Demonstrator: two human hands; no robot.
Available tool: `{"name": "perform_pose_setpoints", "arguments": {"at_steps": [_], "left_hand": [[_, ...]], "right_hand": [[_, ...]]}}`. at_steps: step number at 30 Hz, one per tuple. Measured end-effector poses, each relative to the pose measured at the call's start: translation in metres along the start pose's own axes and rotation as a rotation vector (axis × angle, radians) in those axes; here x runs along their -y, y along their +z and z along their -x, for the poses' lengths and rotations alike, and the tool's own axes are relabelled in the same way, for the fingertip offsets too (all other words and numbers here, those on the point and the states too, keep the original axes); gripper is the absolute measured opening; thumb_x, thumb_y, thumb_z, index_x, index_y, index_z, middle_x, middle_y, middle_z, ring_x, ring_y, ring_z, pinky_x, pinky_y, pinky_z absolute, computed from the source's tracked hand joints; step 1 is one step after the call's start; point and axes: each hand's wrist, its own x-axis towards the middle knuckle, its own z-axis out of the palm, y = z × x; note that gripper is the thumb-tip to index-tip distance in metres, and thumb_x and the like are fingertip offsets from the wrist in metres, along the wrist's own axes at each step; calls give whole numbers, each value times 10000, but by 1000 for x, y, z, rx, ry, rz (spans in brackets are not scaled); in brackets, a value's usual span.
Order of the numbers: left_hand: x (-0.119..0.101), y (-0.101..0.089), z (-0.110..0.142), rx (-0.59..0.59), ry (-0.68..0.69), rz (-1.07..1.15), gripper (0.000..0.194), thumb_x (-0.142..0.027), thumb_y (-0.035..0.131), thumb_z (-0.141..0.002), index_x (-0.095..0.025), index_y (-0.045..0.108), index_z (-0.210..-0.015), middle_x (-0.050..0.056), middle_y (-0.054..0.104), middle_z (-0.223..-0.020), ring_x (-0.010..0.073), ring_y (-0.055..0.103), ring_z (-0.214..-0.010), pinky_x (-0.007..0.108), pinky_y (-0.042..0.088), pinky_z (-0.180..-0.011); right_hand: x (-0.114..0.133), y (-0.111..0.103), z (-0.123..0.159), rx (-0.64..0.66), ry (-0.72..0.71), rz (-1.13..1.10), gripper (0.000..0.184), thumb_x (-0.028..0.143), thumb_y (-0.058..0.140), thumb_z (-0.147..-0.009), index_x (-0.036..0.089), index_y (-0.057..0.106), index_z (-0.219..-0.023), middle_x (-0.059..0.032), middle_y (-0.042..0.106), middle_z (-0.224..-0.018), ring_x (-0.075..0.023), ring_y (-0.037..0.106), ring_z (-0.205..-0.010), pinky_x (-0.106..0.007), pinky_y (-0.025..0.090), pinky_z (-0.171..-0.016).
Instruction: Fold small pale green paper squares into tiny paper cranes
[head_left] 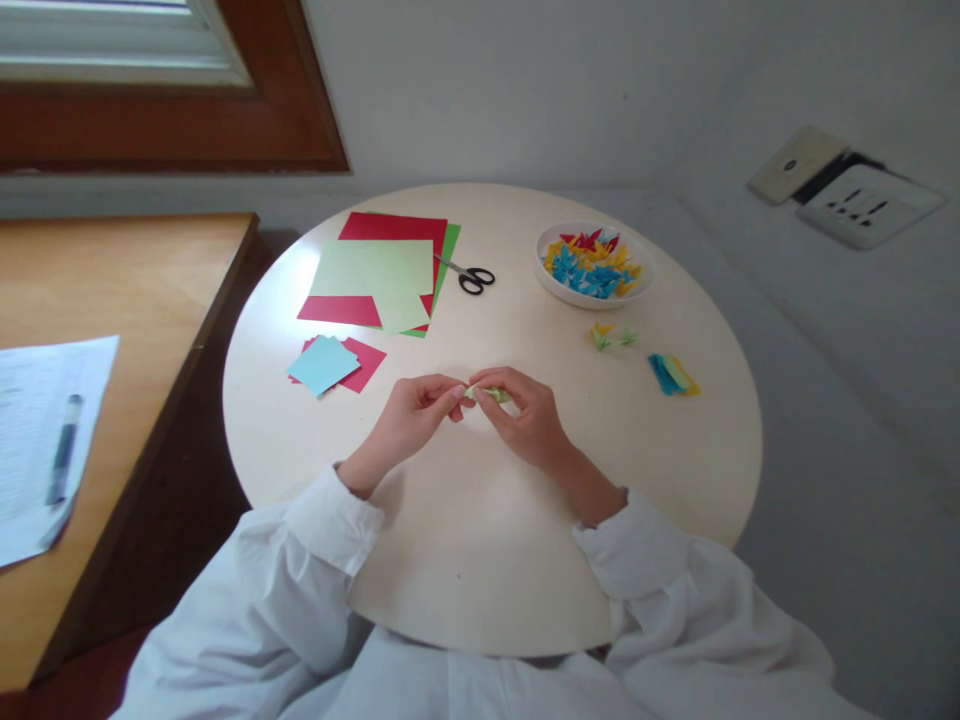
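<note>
Pale-green paper [493,394] lies between the left hand [416,408] and right hand [531,415], fingertips of both pinching it.

white shirt [442,690] | long, loose, creased sleeves [251,590] | white cuffs [336,520] | left hand [418,412] bare | right hand [527,412] bare

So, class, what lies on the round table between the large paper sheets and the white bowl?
Scissors lie there, seen in the head view, much closer to the sheets than to the bowl.
</note>
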Motion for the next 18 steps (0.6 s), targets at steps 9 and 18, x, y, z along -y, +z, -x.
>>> {"name": "perform_pose_setpoints", "arguments": {"at_steps": [9, 18], "left_hand": [[1, 3, 0, -30, -77, 136, 251, -366, 662, -718, -127, 688, -787, 35, 647, -607, 144, 599, -603, 263, 465, -596], [8, 6, -1, -53, -16, 132, 232, -360, 641, -735, -140, 685, -792, 38, 663, -645, 148, 615, -607, 262, 477, -587]], "right_hand": [[1, 3, 0, -55, -54, 64, 69, 177, 554, -798, 197, 593, -746, -46, 689, -801, -148, 658, -780, -265, 537, -678], [2, 6, 0, -95, -111, 138, 62, 151, 551, -797, 184, 571, -749, -62, 691, -796, -148, 666, -775, -260, 532, -699]]}}
